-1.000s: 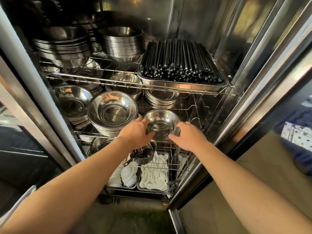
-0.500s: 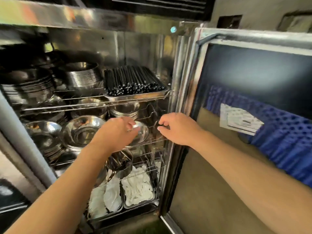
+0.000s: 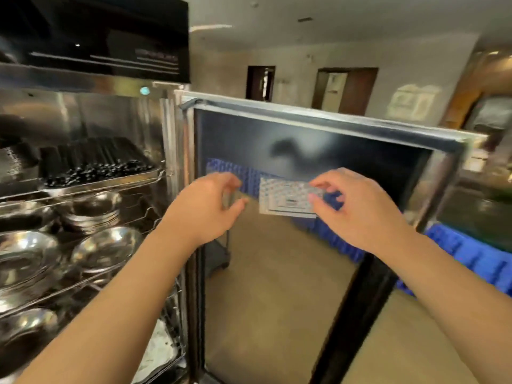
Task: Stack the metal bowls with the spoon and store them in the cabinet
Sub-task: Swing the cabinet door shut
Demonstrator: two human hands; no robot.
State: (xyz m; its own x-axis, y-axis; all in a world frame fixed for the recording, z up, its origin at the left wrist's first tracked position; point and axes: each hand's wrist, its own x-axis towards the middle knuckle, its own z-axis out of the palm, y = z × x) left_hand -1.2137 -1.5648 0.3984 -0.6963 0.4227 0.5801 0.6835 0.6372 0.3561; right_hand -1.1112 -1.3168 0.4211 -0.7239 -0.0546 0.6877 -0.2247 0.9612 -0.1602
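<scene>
At centre frame both hands hang in front of the open cabinet door point(image 3: 318, 167), holding nothing. Left hand point(image 3: 205, 209) sits at about 9 o'clock of centre, fingers point(image 3: 235, 202) loosely curled, thumb and forefinger apart, empty. Right hand point(image 3: 357, 209) at 3 o'clock of centre, fingers also half curled and spread, empty; fingertips overlap a pale label point(image 3: 288, 199) on the door glass, contact w/ it can't be told due to blur.

Cabinet point(image 3: 91, 112) fills the 9 o'clock side, steel interior w/ wire shelves point(image 3: 83, 281). Metal bowls point(image 3: 106, 249) sit on the middle shelf at 8 o'clock, nearest one tilted toward the camera, more bowl stacks point(image 3: 91, 212) behind and at far left. Another bowl point(image 3: 25, 325) on the shelf below at 7 o'clock. Spoon not identifiable in this blur. Up at 10 o'clock a steel tray point(image 3: 105, 181) carries black chopsticks point(image 3: 94, 162), ends pointing outward. White items point(image 3: 158, 353) lie in the bottom rack at 6–7 o'clock, too blurred to name.

Thru the door glass and past it at 4 o'clock: blue crate point(image 3: 465, 259) on a tan floor point(image 3: 277, 300). Whole view is motion-blurred
</scene>
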